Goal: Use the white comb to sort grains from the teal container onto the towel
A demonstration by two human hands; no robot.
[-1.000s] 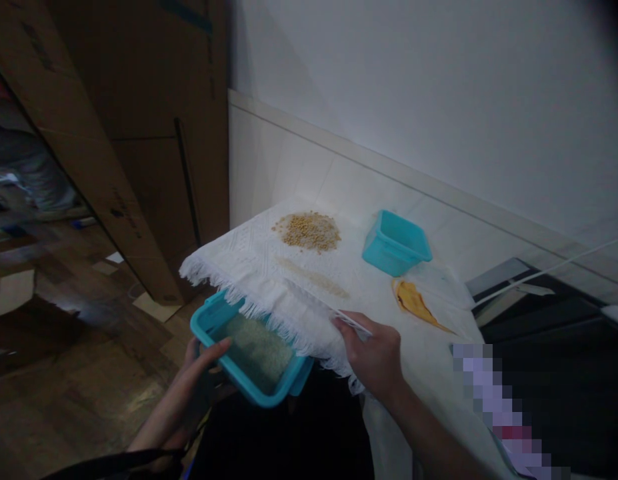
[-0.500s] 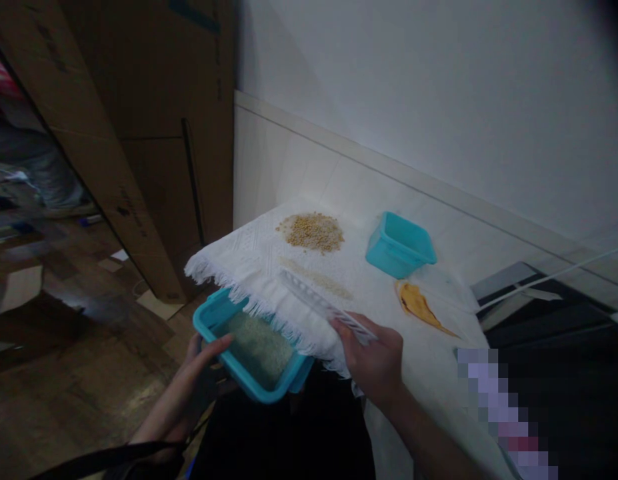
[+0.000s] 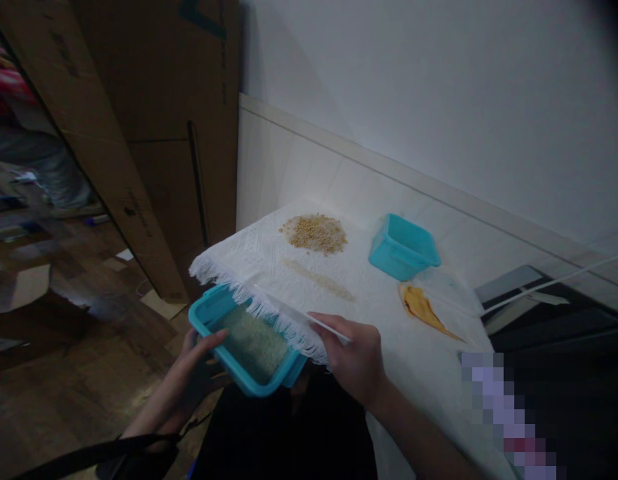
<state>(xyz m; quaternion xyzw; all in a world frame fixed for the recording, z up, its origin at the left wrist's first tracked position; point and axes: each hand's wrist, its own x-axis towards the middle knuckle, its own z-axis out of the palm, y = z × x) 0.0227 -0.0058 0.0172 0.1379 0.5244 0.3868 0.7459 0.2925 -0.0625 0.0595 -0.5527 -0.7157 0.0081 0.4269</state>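
Beside the mid-frame surface (image 3: 383, 320), a blue tub (image 3: 243, 377) was clasped by left fingers (image 3: 213, 341), a white strip (image 3: 295, 313) pinched by right fingers (image 3: 349, 327).

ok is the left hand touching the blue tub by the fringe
Touching: the head view shows the left hand holding the blue tub, its thumb laid over the rim.

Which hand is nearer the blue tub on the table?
Right. The right hand is on the near side of that tub, slightly left; the left hand is farther left, holding another blue tub.
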